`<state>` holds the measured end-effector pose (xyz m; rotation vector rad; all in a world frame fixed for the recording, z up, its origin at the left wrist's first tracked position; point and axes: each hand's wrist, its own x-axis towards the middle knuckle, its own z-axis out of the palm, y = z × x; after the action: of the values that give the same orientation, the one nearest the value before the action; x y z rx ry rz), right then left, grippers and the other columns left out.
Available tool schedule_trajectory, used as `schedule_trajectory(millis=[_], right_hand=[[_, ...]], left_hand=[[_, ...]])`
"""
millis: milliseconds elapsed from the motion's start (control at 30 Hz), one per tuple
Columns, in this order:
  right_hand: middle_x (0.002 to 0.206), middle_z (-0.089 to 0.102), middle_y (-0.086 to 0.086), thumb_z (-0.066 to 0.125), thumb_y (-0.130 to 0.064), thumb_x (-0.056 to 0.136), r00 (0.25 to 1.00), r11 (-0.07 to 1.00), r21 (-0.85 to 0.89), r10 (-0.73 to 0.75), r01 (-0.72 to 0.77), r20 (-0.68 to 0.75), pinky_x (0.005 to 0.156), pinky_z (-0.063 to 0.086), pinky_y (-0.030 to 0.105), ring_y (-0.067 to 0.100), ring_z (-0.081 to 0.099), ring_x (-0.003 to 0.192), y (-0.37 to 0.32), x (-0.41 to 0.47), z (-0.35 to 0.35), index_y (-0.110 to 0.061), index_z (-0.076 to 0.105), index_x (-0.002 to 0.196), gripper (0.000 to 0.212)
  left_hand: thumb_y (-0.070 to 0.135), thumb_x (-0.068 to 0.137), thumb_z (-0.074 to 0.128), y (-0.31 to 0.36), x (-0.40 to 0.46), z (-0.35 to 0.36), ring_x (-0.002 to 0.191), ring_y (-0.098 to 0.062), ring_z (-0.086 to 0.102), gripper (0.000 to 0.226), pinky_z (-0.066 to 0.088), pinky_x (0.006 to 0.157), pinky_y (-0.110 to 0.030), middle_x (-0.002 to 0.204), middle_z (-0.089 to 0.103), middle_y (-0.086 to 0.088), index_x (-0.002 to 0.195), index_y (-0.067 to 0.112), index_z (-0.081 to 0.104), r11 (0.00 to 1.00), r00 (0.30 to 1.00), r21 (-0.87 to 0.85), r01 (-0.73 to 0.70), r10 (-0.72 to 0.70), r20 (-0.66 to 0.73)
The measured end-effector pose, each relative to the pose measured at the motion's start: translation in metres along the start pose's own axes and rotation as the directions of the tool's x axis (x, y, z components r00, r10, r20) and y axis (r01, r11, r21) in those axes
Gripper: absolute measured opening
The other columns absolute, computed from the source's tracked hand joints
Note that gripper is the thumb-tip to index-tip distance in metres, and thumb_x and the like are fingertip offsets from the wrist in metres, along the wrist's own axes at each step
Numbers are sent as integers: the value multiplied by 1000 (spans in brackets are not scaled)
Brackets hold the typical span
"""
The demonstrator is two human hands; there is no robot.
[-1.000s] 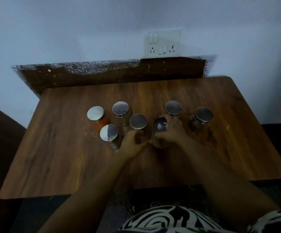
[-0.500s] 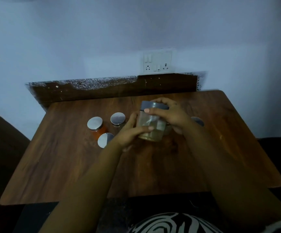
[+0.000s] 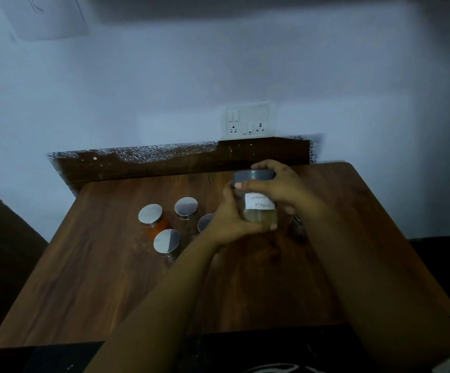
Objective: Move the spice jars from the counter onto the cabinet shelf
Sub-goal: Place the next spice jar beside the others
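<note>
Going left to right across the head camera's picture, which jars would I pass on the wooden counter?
Orange jar → half-shaded-lid jar → back jar → jar partly behind the left hand → labelled jar held in both hands.

Left hand [image 3: 229, 219] cups from below, right hand [image 3: 280, 187] wraps above (both fingers curled).

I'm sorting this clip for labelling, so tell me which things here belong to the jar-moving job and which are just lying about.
Part of the job:
- labelled jar, held up by the left hand and right hand
- orange-filled jar
- three more silver-lidded jars
- wooden counter

Just lying about:
- wall socket plate
- paper on the wall
</note>
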<state>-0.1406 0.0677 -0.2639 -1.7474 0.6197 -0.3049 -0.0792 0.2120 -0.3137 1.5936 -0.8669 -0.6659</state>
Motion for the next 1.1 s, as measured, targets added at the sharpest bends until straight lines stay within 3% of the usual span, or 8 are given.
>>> schedule_trajectory(millis=[100,233,467,567,700,867,1100], right_hand=[[107,62,-5,91,-49,47,999,999,-18,-33,33,-34,77,61,40,17,67,92,4,1,-1,-33,60,107,69],[110,68,7,87,-42,61,994,986,165,-38,20,105,85,57,39,25,67,100,-2,1,-17,-21,63,113,60],[109,68,11,83,-27,70,994,956,291,-69,43,79,72,57,34,24,69,94,-1,-1,-27,-15,60,119,55],[112,68,12,84,-30,69,994,956,293,-52,21,99,75,57,36,27,68,100,2,0,-30,-16,60,120,58],[113,69,12,82,-34,71,995,942,336,-22,-14,102,76,57,35,27,67,104,8,1,-27,-15,60,122,58],[113,69,14,81,-32,73,994,940,340,-23,-16,108,83,55,40,28,67,104,8,2,-27,-14,60,122,56],[115,68,12,79,-28,76,994,925,380,-51,13,92,75,56,32,25,67,103,1,4,-26,-13,55,127,58]], left_hand=[[33,53,90,1,6,0,114,-11,60,114,55,89,-26,129,55,1,141,22,19,996,999,68,-49,50,-10],[21,54,90,7,11,-10,122,-27,57,107,50,99,-51,134,53,-8,143,25,31,982,996,-183,37,-20,91],[16,59,88,10,15,9,117,-26,61,102,52,97,-47,132,57,-8,143,29,32,974,998,-227,18,-3,66],[15,60,88,9,16,8,117,-25,62,99,53,96,-46,131,57,-8,142,27,33,975,998,-223,18,-3,66],[14,62,86,13,15,7,113,-17,62,96,56,87,-34,127,58,-3,143,24,34,979,997,-204,23,-8,74],[25,57,87,11,16,7,117,-20,60,103,55,92,-38,130,57,-4,144,26,33,983,998,-183,31,-21,58],[14,63,88,14,23,2,115,-18,60,97,56,90,-36,129,56,-3,143,23,34,987,999,-160,23,-15,49]])
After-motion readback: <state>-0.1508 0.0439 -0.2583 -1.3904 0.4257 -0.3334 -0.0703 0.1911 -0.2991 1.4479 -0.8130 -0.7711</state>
